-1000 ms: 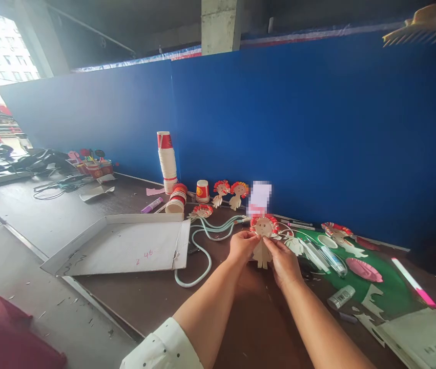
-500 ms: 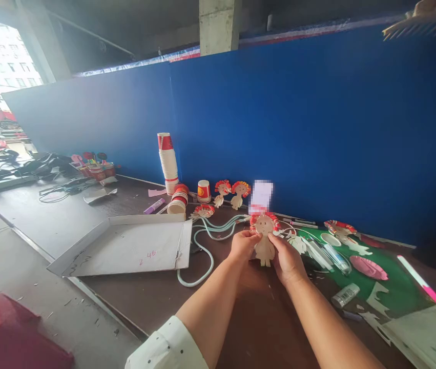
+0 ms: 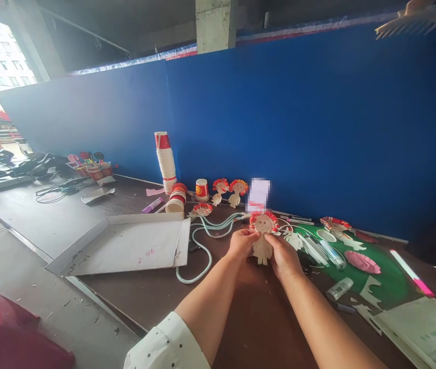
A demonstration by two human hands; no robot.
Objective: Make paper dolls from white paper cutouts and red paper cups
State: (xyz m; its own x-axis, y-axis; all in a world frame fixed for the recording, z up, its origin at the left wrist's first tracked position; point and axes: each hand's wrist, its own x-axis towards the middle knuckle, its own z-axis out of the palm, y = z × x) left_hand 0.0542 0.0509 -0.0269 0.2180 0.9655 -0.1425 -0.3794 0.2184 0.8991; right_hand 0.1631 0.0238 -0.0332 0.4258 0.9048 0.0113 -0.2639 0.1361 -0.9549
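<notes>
Between my two hands is a paper doll (image 3: 263, 249), cut flat, with a round drawn face and a fringe of red paper hair. My left hand (image 3: 244, 243) pinches it at the neck from the left. From the right, my right hand (image 3: 282, 252) grips its body just below the head. The doll is upright, facing me, above the brown table. Two similar paper dolls (image 3: 237, 193) lean against the blue board behind, and another red-fringed piece (image 3: 202, 209) lies near the cable.
A shallow white cardboard tray (image 3: 125, 241) lies left of my arms, beside a pale green cable (image 3: 202, 277). Stacked paper cups (image 3: 166, 164) stand at the back. On the right are a green mat (image 3: 390, 279), a glue stick (image 3: 339, 288), a pink marker (image 3: 412, 271) and paper scraps.
The camera view has shifted slightly, so the background sits a little further left. Both hands keep hold of the paper doll in nearly the same place.
</notes>
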